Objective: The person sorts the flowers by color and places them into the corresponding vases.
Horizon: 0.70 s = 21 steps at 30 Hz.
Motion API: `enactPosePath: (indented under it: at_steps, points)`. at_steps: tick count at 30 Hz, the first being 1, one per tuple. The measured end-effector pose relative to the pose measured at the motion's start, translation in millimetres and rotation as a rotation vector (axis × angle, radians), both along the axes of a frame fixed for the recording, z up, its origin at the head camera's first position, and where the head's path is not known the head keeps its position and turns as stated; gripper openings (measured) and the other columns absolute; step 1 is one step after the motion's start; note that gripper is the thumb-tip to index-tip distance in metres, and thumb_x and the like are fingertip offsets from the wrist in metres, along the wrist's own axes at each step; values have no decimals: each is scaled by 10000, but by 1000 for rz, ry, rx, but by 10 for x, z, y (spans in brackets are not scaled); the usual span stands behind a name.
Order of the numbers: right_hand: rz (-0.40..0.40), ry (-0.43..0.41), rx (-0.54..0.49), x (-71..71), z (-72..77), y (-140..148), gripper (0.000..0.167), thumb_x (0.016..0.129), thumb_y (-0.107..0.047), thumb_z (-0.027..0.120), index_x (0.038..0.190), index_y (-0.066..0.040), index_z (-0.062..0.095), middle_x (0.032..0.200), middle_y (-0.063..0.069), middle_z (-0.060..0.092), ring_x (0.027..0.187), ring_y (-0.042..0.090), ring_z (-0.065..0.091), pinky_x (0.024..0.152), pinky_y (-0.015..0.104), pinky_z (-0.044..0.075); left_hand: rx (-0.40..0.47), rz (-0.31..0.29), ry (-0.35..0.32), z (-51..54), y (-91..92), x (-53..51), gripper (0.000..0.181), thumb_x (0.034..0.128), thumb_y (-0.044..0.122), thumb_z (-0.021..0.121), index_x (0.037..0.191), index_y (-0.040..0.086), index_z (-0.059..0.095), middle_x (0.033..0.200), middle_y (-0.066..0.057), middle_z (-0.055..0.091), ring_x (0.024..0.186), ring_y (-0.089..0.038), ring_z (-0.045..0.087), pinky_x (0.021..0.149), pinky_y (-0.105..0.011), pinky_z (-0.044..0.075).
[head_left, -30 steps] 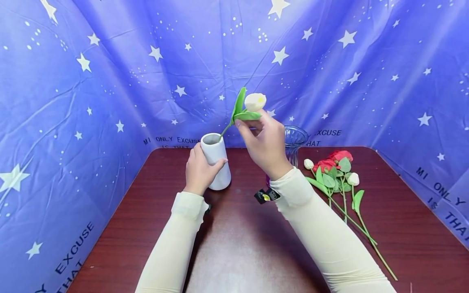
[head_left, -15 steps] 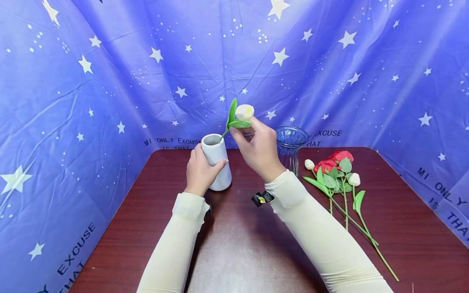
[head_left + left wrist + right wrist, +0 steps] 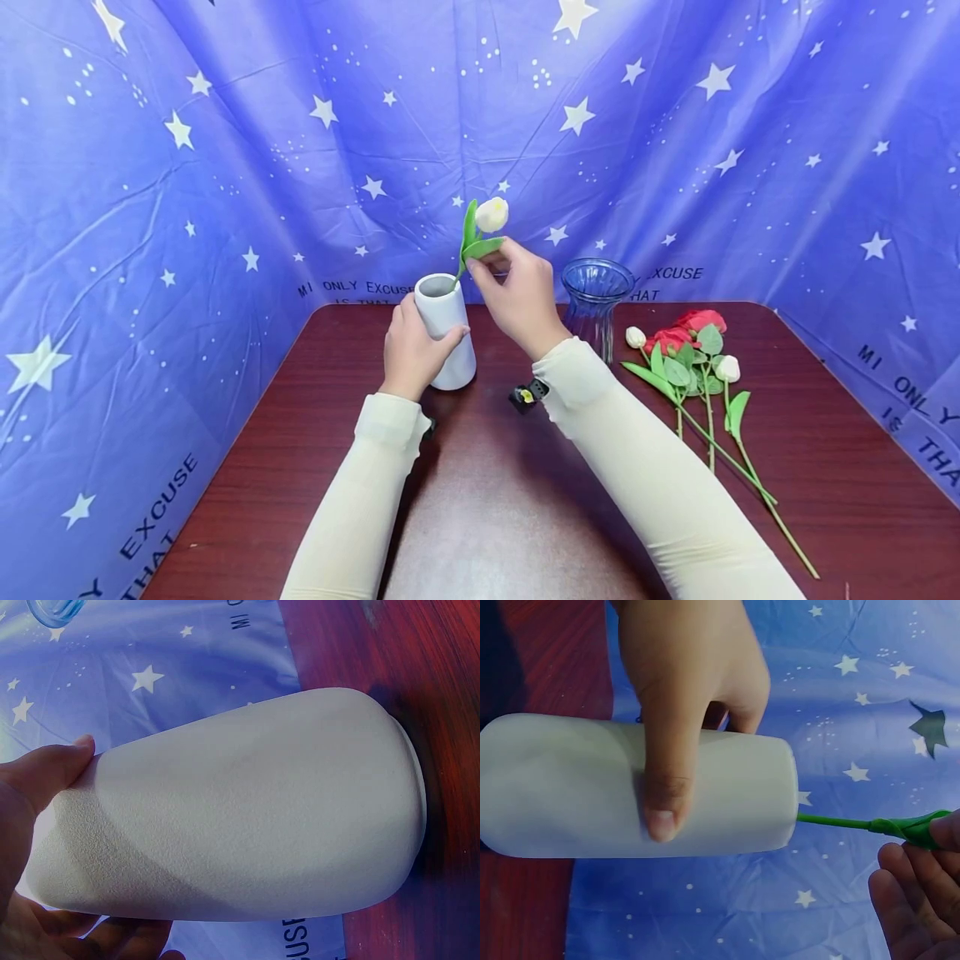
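Note:
A white vase [image 3: 442,333] stands on the table, and my left hand [image 3: 412,350] grips it round its upper part, thumb across the front. Its textured side fills much of the left wrist view. Above its mouth, my right hand [image 3: 522,296] pinches a white artificial tulip [image 3: 492,215] by the green leaves and stem. In the right wrist view the green stem [image 3: 832,820] runs into the vase's mouth; its lower end is hidden inside. The tulip leans slightly to the right.
Behind my right hand stands a blue glass vase [image 3: 597,283]. On the table's right lie red roses [image 3: 675,332] and two white tulips, one [image 3: 727,368] with its long stem toward the front. A starry blue curtain [image 3: 420,125] encloses the dark red table [image 3: 247,467].
My right hand has moved left and slightly down with the tulip. The flower is more upright, and its stem sits lower in the vase. My left hand keeps its grip.

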State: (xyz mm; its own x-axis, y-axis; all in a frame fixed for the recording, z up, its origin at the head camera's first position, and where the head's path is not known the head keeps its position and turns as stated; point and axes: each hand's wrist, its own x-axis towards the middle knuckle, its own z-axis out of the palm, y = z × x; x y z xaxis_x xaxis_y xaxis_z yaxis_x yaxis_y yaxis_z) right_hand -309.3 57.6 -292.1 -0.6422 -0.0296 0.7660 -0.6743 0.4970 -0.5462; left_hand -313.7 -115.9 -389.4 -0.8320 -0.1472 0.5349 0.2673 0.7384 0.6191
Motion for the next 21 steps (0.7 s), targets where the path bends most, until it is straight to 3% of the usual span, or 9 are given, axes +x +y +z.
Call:
enactPosePath:
  at_steps: [7, 21]
  points:
    - [-15, -70, 36, -125, -19, -85, 123, 947, -241, 745, 998, -129, 746, 898, -5, 780, 827, 113, 733, 802, 325, 573, -3, -3, -13, 6, -1, 0, 929, 782, 508, 866, 1459, 34, 442, 1264, -187, 593, 1073, -389, 635, 903, -543, 538]
    - [-25, -192, 130, -131, -37, -255, 147, 950, -223, 724, 1035, -111, 766, 934, -2, 790, 841, 142, 704, 829, 358, 539, 5, -4, -46, 34, -2, 18, 944, 775, 490, 864, 1482, 44, 425, 1256, -190, 593, 1064, -387, 631, 904, -538, 526]
